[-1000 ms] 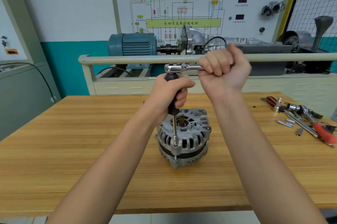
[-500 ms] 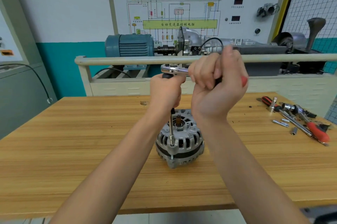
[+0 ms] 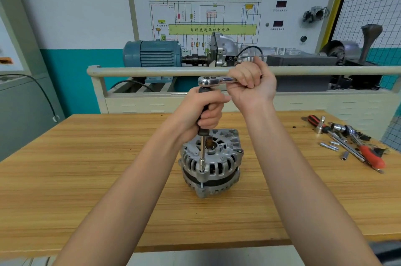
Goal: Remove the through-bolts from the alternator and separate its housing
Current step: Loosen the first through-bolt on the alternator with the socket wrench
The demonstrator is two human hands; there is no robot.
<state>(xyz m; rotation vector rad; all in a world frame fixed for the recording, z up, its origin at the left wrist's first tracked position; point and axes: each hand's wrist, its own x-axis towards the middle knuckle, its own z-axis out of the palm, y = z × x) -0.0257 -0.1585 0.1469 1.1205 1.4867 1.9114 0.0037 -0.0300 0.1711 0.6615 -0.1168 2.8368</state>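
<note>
Both hands' grip sits above the alternator (image 3: 211, 162).

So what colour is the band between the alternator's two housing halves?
Black band, clearest in the head view.

Ratchet handle: position changed.
Swung back toward the right since half a second ago, right hand (image 3: 252, 83) gripping ratchet (image 3: 213, 81) with palm turned toward camera again; red handle end, then visible past the fist, now hidden.
</note>
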